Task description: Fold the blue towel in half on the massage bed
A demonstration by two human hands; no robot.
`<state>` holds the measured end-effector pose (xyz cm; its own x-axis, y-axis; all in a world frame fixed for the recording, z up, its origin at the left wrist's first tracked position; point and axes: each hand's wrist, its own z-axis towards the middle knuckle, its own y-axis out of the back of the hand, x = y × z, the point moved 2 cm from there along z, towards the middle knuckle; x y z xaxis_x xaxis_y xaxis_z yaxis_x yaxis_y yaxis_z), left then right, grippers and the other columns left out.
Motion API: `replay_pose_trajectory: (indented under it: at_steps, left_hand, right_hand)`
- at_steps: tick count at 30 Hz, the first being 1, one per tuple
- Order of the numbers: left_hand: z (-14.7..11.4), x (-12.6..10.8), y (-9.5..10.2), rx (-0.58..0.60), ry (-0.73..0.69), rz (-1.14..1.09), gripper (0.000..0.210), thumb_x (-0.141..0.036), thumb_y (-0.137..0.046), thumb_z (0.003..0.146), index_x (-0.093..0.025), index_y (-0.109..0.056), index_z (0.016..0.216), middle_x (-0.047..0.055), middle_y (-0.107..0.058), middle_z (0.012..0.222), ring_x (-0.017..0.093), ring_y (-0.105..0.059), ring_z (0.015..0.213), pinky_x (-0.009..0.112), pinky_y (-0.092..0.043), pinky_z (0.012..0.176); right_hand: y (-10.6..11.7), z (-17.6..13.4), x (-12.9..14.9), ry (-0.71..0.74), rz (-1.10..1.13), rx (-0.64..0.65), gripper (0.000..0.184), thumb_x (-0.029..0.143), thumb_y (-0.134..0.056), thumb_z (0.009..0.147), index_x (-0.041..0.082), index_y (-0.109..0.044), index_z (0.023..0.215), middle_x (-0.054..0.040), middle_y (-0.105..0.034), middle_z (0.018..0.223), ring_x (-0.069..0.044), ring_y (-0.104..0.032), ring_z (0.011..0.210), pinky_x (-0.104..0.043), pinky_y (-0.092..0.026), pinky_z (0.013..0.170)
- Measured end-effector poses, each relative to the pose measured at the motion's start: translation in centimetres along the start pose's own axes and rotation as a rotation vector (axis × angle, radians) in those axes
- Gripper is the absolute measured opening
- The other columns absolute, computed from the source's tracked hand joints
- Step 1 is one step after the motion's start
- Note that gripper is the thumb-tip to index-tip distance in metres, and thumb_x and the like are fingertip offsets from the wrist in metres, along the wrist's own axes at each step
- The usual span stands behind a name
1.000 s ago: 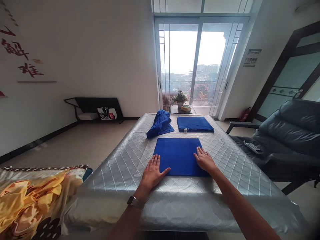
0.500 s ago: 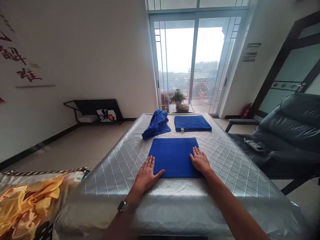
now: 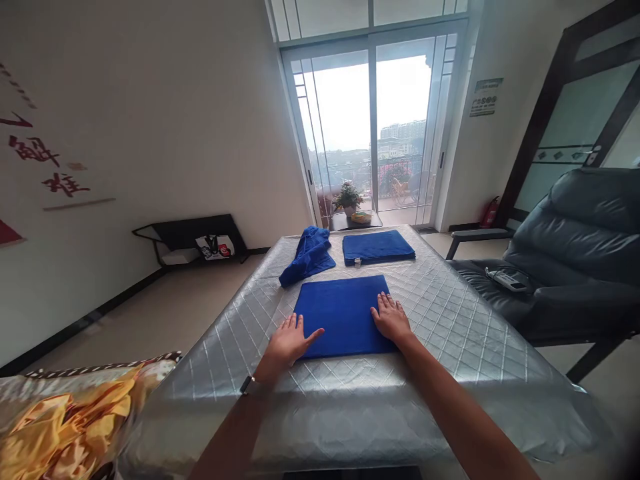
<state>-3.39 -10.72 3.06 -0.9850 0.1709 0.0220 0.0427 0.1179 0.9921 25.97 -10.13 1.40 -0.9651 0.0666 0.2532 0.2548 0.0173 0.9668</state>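
Observation:
A folded blue cloth (image 3: 340, 317) lies flat as a neat rectangle on the silver quilted table cover (image 3: 450, 333). My left hand (image 3: 287, 343) rests at its left edge, fingers stretched and thumb spread over the cloth. On the right edge lies my right hand (image 3: 391, 316), palm down, fingers extended. Neither hand grips anything. Beyond the cloth, a stack of folded blue cloths (image 3: 379, 247) with a small white tag sits at the far right. A crumpled blue cloth (image 3: 309, 257) lies at the far left.
A dark armchair (image 3: 575, 253) with a white power strip (image 3: 507, 280) on its seat stands to the right. Yellow fabric (image 3: 70, 427) is heaped at lower left. Behind the table are a small stand with a potted plant (image 3: 349, 198) and a sliding glass door (image 3: 373, 133).
The view has tilted and turned slightly. My left hand has shifted a little outward along the cloth's left edge, and my right hand stays flat on the right side.

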Motion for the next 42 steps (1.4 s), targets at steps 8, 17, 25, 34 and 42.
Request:
replay_pose_trajectory:
  at_steps: [8, 17, 25, 34, 42]
  left_hand:
    - [4.4, -14.3, 0.4, -0.182, -0.317, -0.11, 0.093, -0.069, -0.003, 0.097, -0.003, -0.032, 0.156, 0.017, -0.027, 0.164, 0.026, -0.022, 0.153, 0.04, -0.018, 0.125]
    - [5.7, -10.3, -1.2, -0.138, -0.176, -0.176, 0.095, -0.072, -0.004, 0.095, -0.005, -0.025, 0.158, 0.016, -0.019, 0.166, 0.026, -0.013, 0.155, 0.042, -0.012, 0.126]
    - [5.1, 0.3, -2.3, -0.177, 0.044, -0.145, 0.101, -0.077, -0.008, 0.093, -0.001, -0.023, 0.158, 0.02, -0.017, 0.166, 0.029, -0.016, 0.155, 0.044, -0.015, 0.125]
    - [4.8, 0.6, -2.8, -0.246, 0.055, -0.167, 0.098, -0.075, -0.012, 0.094, -0.001, -0.026, 0.156, 0.022, -0.021, 0.165, 0.03, -0.022, 0.153, 0.043, -0.018, 0.123]
    - [4.4, 0.5, -2.3, -0.24, 0.054, -0.165, 0.095, -0.073, -0.013, 0.095, -0.001, -0.026, 0.156, 0.023, -0.022, 0.164, 0.031, -0.023, 0.153, 0.044, -0.02, 0.122]
  right_hand:
    - [-0.2, 0.0, -0.3, 0.02, -0.023, -0.027, 0.068, 0.043, -0.021, 0.103, 0.006, -0.022, 0.16, -0.0083, -0.017, 0.168, -0.022, -0.013, 0.155, -0.04, -0.008, 0.125]
    - [-0.3, 0.3, -0.4, 0.004, -0.002, -0.02, 0.07, 0.045, -0.021, 0.102, 0.006, -0.022, 0.16, -0.0081, -0.017, 0.168, -0.021, -0.012, 0.155, -0.04, -0.006, 0.125]
    - [-0.4, 0.3, -0.4, -0.005, -0.014, -0.017, 0.069, 0.045, -0.02, 0.103, 0.008, -0.021, 0.161, -0.0079, -0.017, 0.168, -0.02, -0.011, 0.155, -0.038, -0.005, 0.125]
    - [-0.2, 0.5, -0.1, -0.047, -0.087, 0.04, 0.07, 0.046, -0.017, 0.103, 0.009, -0.015, 0.162, -0.005, -0.01, 0.17, -0.019, -0.008, 0.156, -0.039, -0.005, 0.125]
    - [2.0, 2.0, -0.4, -0.045, -0.099, 0.155, 0.069, 0.048, -0.02, 0.103, 0.013, -0.018, 0.162, -0.0072, -0.014, 0.169, -0.022, -0.015, 0.155, -0.043, -0.013, 0.123]
